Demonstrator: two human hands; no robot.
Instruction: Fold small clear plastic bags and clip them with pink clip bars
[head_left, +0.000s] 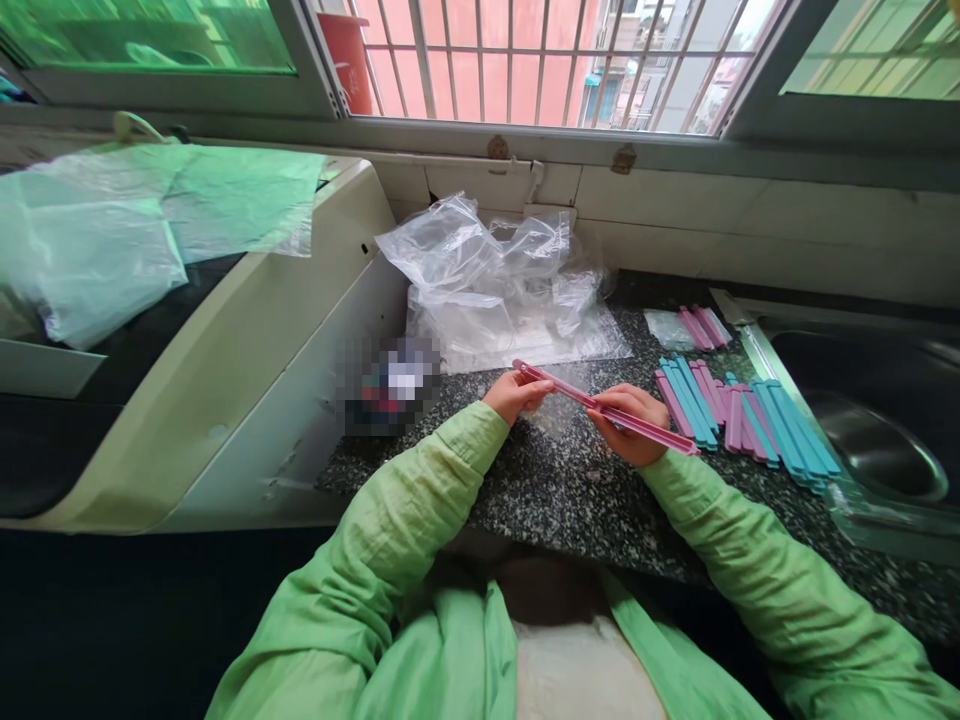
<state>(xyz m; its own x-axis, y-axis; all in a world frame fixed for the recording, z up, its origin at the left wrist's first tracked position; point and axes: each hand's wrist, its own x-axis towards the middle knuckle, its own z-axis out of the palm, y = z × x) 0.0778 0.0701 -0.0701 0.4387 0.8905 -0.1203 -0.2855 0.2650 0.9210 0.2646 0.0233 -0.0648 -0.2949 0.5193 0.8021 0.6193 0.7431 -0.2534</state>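
Note:
A long pink plastic bag clip (570, 392) is stretched between my two hands above the counter, slanting down to the right. My left hand (517, 396) pinches its upper left end. Around its middle the fingers of my right hand (631, 420) are closed, and the far end sticks out past them. To the right of that hand lie several teal and pink bag clips (795, 430) in rows on the counter. Behind them, a small clear packet (669, 330) touches more pink clips (701, 328).
Crumpled clear plastic bags (480, 270) are heaped against the tiled wall. A steel sink (874, 450) is at the right, and a cream-coloured appliance (300, 300) with plastic sheets on it stands at the left. A blurred-out object (390, 385) sits beside the appliance on the speckled counter (525, 490).

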